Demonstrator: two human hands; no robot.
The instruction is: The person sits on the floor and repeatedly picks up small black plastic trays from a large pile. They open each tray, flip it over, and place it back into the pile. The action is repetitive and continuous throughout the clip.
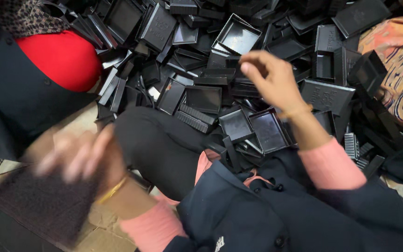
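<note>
A big heap of black plastic trays (239, 37) covers the floor in front of me. My right hand (269, 77), in a pink sleeve with a thin bangle, hovers over the heap's middle. Its fingers are loosely bent and nothing shows in them. Just below it lie two shallow square trays (257, 128) side by side. My left hand (78, 156) is blurred by motion at the lower left, over a dark textured slab (33, 205). Whether it grips the slab is unclear. My black-trousered knee (159, 144) lies between the two hands.
Another person in a red top (64, 58) and dark jacket sits at the upper left, against the heap. An orange patterned cloth (397, 60) lies at the right edge. Bare stone floor (103, 228) shows at the lower left.
</note>
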